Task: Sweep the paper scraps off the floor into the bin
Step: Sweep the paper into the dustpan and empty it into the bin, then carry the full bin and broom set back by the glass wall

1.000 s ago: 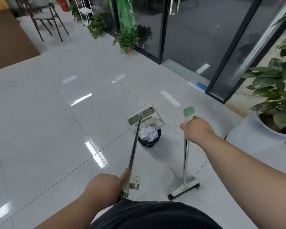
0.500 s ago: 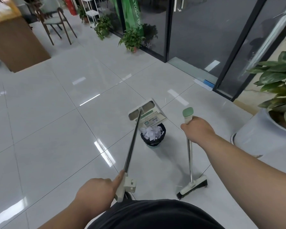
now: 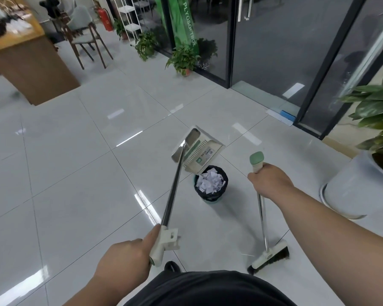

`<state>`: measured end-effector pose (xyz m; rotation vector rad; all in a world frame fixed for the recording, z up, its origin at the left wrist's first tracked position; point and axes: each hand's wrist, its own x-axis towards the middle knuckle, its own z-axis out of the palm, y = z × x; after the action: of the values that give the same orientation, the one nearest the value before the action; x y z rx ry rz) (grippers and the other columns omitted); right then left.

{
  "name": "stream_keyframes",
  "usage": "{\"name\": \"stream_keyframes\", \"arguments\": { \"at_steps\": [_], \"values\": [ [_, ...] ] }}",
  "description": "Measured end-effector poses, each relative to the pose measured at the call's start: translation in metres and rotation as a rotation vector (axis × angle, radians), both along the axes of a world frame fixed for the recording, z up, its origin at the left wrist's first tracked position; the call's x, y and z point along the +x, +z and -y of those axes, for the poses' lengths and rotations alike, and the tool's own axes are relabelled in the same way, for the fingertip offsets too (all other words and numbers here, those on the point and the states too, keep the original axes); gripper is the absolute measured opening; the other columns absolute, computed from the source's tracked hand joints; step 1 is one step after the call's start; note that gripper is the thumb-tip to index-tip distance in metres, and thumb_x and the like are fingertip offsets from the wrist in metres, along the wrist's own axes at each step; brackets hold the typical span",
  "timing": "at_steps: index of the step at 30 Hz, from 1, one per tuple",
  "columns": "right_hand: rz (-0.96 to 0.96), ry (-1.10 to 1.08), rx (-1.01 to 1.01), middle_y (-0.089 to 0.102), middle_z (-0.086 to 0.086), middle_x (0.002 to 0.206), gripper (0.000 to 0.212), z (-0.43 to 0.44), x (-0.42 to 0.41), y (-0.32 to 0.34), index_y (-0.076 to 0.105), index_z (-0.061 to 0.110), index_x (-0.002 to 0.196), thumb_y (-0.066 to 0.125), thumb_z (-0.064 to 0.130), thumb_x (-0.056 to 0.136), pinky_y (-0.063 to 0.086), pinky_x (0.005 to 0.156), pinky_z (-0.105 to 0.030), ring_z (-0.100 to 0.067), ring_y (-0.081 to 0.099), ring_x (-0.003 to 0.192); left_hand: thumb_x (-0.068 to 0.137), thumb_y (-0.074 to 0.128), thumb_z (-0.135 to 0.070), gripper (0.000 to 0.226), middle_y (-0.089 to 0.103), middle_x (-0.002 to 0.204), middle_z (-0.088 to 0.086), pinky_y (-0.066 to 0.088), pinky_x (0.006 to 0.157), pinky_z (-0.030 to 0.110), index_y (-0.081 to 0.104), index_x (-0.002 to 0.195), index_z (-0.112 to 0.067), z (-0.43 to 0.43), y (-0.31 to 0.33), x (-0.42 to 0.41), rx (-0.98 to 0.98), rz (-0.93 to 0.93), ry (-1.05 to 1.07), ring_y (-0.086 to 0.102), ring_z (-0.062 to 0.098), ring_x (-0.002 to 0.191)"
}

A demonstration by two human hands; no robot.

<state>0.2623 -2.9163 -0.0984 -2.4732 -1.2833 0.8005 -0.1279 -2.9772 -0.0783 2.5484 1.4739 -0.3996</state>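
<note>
White paper scraps (image 3: 210, 181) fill the black-lined bin (image 3: 210, 196) on the tiled floor (image 3: 75, 173) — the cream dustpan (image 3: 199, 151) hangs tilted just above its rim. The left hand (image 3: 124, 261) is curled round the dustpan's long handle. The right hand (image 3: 271, 181) grips the broom (image 3: 262, 217) below its green tip, with the bristles on the floor.

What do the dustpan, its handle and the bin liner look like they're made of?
Dustpan: cream moulded plastic, going by its ribbed, matte surface.
Handle shaft: probably metal, dark and glossy with a bright reflection near the top.
Bin liner: thin black plastic film, crinkled and slightly shiny where it folds over the rim.
</note>
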Motion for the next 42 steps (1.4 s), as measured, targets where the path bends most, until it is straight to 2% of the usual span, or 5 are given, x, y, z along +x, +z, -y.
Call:
{"name": "stream_keyframes", "arguments": {
  "at_steps": [5,9,17,26,42],
  "values": [
    [-0.011,0.000,-0.006,0.059,-0.002,0.081,0.015,-0.001,0.005,0.001,0.050,0.018,0.085,0.049,0.032,0.091,0.035,0.056,-0.029,-0.022,0.054,0.071,0.067,0.065,-0.019,0.074,0.023,0.045,-0.007,0.008,0.037,0.016,0.054,0.138,-0.034,-0.004,0.013,0.008,0.057,0.098,0.256,0.018,0.011,0.033],
    [-0.011,-0.007,-0.024,0.058,-0.002,0.080,0.016,-0.003,0.009,0.001,0.048,0.019,0.083,0.048,0.033,0.092,0.034,0.055,-0.029,-0.020,0.053,0.070,0.096,0.047,-0.026,0.057,0.055,0.062,-0.008,0.040,0.051,0.027,0.035,0.150,-0.042,-0.020,0.025,0.021,0.027,0.267,0.491,0.052,0.011,0.056],
    [-0.072,0.004,0.028,0.057,0.000,0.073,0.018,-0.019,-0.016,0.009,0.045,0.020,0.076,0.049,0.029,0.091,0.034,0.054,-0.028,-0.017,0.050,0.063,0.084,0.054,-0.004,0.036,0.059,0.061,0.007,0.047,0.053,0.034,0.059,0.099,-0.037,-0.089,0.049,-0.006,-0.039,0.508,0.804,0.053,0.028,0.053],
    [-0.370,0.064,0.253,0.071,-0.015,0.081,0.015,-0.100,-0.123,0.056,0.060,0.003,0.085,0.051,0.015,0.087,0.041,0.061,-0.031,-0.021,0.052,0.064,0.089,0.054,-0.019,0.029,0.065,0.074,-0.004,0.043,0.051,0.025,0.058,0.107,-0.041,-0.186,0.034,-0.075,-0.058,0.275,0.660,0.060,0.018,0.062],
    [-0.716,0.467,0.684,0.046,-0.002,0.046,0.010,-0.254,-0.394,0.182,0.042,0.004,0.058,0.051,0.008,0.059,0.037,0.050,-0.038,-0.023,0.045,0.048,0.076,0.048,-0.016,0.013,0.052,0.067,-0.006,0.035,0.050,0.027,0.055,0.083,-0.023,-0.315,0.052,-0.161,0.042,0.169,0.217,0.055,0.020,0.067]
  ]
}}
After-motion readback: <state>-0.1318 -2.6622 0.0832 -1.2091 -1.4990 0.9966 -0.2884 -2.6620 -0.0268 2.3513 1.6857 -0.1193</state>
